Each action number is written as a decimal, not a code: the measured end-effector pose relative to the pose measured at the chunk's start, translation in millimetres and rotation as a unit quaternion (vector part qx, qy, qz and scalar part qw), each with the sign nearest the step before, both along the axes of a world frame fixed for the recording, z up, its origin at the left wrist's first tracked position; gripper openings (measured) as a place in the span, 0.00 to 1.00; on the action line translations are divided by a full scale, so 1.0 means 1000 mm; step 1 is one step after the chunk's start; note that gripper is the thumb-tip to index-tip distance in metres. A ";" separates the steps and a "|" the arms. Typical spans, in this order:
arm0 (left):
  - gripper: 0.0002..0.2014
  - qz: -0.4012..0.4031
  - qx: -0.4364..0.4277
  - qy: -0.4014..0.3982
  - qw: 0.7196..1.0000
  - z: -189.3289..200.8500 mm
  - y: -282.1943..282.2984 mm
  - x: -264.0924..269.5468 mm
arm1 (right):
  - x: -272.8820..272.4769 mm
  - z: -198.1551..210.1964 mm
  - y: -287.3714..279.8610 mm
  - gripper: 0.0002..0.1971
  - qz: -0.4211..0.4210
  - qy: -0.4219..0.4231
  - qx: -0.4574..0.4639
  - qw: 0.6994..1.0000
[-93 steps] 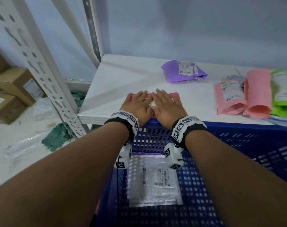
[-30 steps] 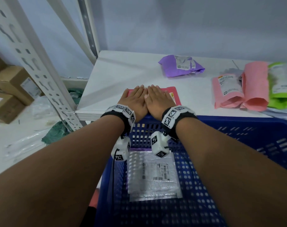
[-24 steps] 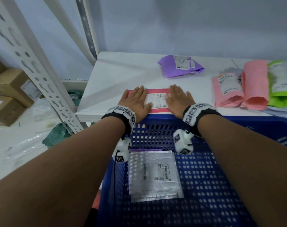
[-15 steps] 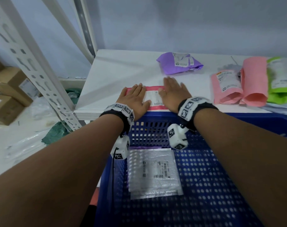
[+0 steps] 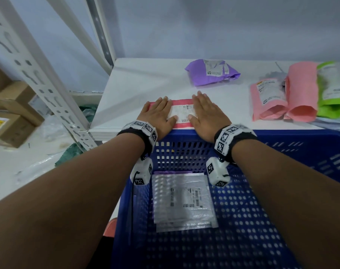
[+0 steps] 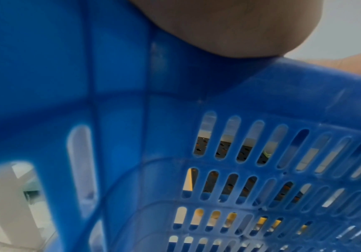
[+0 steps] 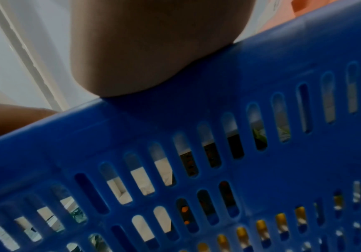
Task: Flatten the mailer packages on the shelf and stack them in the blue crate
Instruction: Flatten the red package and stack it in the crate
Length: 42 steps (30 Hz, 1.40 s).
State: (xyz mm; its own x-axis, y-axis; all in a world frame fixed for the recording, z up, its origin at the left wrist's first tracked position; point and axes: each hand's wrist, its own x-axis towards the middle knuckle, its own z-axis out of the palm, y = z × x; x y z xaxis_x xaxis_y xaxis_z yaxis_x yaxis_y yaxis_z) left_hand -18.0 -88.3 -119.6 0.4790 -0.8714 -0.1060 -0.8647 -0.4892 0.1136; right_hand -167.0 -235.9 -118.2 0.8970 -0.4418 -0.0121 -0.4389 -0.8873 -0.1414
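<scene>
A red mailer (image 5: 181, 105) with a white label lies flat at the front edge of the white shelf (image 5: 138, 80). My left hand (image 5: 158, 111) presses its left end with straight fingers, and my right hand (image 5: 205, 109) presses its right end the same way. Below my wrists stands the blue crate (image 5: 262, 191), with flat silver bubble mailers (image 5: 182, 199) stacked on its floor. Both wrist views show only the heel of each palm over the crate's rim (image 6: 304, 81) (image 7: 261, 51); the fingers are hidden there.
A crumpled purple mailer (image 5: 212, 71) lies at the back of the shelf. Two pink mailers (image 5: 282, 94) and a green one (image 5: 334, 86) sit at the right. A perforated shelf post (image 5: 39, 74) and cardboard boxes (image 5: 11, 113) stand at the left.
My hands, pressed together on the mailer's middle a second ago, have slid apart to its ends, uncovering the label. The right hand went far right, then came back a little.
</scene>
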 end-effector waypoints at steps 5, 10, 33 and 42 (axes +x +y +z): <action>0.35 0.014 -0.037 0.004 0.999 -0.001 0.000 -0.003 | -0.001 -0.003 0.004 0.36 -0.050 -0.054 -0.013 0.997; 0.34 0.016 -0.064 -0.042 0.997 -0.002 0.001 -0.005 | 0.001 -0.003 0.002 0.34 -0.042 -0.042 -0.029 0.998; 0.39 0.112 0.053 0.048 0.991 0.010 -0.010 -0.005 | 0.003 0.000 0.000 0.33 -0.053 0.028 -0.007 0.998; 0.41 0.143 0.054 0.058 0.987 0.002 0.015 0.027 | 0.004 0.000 -0.001 0.33 -0.048 0.024 -0.004 0.999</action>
State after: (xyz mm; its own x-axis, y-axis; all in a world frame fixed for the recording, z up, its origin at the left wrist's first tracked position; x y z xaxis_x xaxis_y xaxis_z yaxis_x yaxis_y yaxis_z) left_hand 8.9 -73.3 -117.1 0.6825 -0.6833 -0.2594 -0.6743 -0.7256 0.1371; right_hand -162.9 -237.1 -118.3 0.8488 -0.5264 -0.0504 -0.5285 -0.8416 -0.1109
